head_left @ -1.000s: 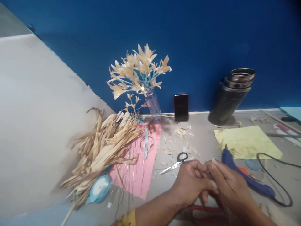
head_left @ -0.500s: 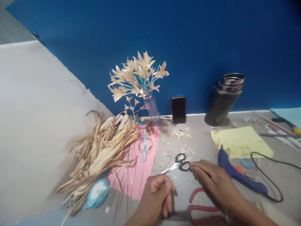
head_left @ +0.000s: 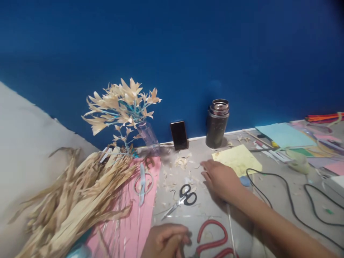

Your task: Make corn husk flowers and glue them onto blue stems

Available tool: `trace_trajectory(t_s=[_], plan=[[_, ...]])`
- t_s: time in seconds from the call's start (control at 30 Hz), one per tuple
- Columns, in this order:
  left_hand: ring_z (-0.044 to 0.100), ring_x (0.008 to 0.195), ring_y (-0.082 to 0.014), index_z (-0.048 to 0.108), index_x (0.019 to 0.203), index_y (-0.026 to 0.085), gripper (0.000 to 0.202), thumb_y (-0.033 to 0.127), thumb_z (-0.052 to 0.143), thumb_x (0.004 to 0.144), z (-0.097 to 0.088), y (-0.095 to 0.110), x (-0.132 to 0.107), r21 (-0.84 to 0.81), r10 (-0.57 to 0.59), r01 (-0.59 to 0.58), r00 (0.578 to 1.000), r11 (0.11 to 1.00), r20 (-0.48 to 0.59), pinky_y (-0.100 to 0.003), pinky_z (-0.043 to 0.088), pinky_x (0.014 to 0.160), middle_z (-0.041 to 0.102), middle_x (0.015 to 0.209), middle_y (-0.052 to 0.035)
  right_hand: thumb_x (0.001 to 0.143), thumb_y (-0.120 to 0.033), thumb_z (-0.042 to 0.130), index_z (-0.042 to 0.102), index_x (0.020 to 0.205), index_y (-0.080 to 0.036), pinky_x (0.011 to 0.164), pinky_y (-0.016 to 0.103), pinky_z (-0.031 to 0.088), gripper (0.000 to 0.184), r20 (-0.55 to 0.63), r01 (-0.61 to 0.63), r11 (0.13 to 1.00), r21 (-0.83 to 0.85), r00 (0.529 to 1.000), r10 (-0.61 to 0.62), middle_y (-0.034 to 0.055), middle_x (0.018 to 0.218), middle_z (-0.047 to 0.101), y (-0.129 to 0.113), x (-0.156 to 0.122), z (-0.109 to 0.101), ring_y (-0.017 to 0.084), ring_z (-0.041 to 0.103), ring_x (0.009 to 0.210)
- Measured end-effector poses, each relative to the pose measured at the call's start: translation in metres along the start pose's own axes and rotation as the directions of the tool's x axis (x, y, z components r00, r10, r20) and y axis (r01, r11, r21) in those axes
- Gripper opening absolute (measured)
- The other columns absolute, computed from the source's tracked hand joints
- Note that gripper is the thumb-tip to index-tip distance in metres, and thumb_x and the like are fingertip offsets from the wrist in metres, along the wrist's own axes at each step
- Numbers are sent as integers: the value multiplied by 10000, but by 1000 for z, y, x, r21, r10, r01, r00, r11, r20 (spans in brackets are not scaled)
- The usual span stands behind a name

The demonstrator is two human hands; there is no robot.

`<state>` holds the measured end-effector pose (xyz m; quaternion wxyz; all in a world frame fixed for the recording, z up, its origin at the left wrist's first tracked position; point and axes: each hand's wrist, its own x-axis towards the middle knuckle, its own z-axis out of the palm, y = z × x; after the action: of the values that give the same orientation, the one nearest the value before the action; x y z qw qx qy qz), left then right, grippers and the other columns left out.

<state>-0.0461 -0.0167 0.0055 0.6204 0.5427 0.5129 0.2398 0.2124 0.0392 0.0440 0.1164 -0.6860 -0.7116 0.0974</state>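
My right hand [head_left: 219,177] lies palm down on the grey table [head_left: 268,215], fingers stretched out toward loose husk scraps [head_left: 181,161], just left of a yellow paper sheet [head_left: 236,159]. Nothing shows in it. My left hand [head_left: 166,242] is at the bottom edge, fingers curled closed; what they hold, if anything, is hidden. Small black-handled scissors [head_left: 185,197] lie between the two hands. Red tool handles [head_left: 212,236] sit beside my left hand.
A pile of dried husk strips [head_left: 72,200] overlaps a pink sheet [head_left: 131,218] at left. A bottle of husk flowers [head_left: 126,104], a phone [head_left: 179,135] and a steel flask [head_left: 217,122] line the blue wall. Black cable [head_left: 282,190], tape roll [head_left: 298,163] and coloured papers [head_left: 285,134] lie right.
My hands parted. The right hand went past the black scissors toward the yellow sheet, the left sank to the bottom edge. The view swung right; the glue gun no longer shows.
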Motion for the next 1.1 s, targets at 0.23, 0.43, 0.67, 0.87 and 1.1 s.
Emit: trace_trajectory(t_s=[0.23,0.43,0.67,0.87,1.1], plan=[[572,419,-126,758,678,106,290,395,771,660,10,0,-5,-46,-134,134,991,990,3,-210,370,428,722,617,-98,1010,-292,419,722,970,-257,705,310,529,308,-118,322,898,299,947,-300,72,924,787,4,-55,28,234,736,800],[545,457,-126,687,663,141,508,632,795,594,39,14,-5,-230,-122,157,979,960,163,-193,339,424,635,534,-44,960,-210,506,722,888,-268,596,264,545,235,-267,592,658,466,803,-533,42,743,770,-17,-69,34,188,709,623],[382,363,-85,654,658,155,409,499,550,854,10,20,-16,-15,-108,111,982,994,155,-211,290,428,467,426,42,993,-259,502,713,901,-251,609,240,553,230,-322,621,702,348,783,-533,21,775,778,-2,-59,51,168,731,646],[505,558,-151,524,598,199,316,337,483,880,-69,21,-20,392,78,113,894,913,-441,-268,368,589,514,539,23,1031,-256,426,701,875,-229,606,242,540,317,-393,664,697,272,738,-549,36,796,790,1,-54,48,170,739,671],[589,718,-183,650,757,196,166,194,500,827,-75,13,-21,588,92,149,929,795,-359,-285,388,676,652,740,-14,1038,-293,421,692,922,-234,671,286,515,301,-136,543,786,295,838,-528,38,841,760,15,-54,62,187,720,734]])
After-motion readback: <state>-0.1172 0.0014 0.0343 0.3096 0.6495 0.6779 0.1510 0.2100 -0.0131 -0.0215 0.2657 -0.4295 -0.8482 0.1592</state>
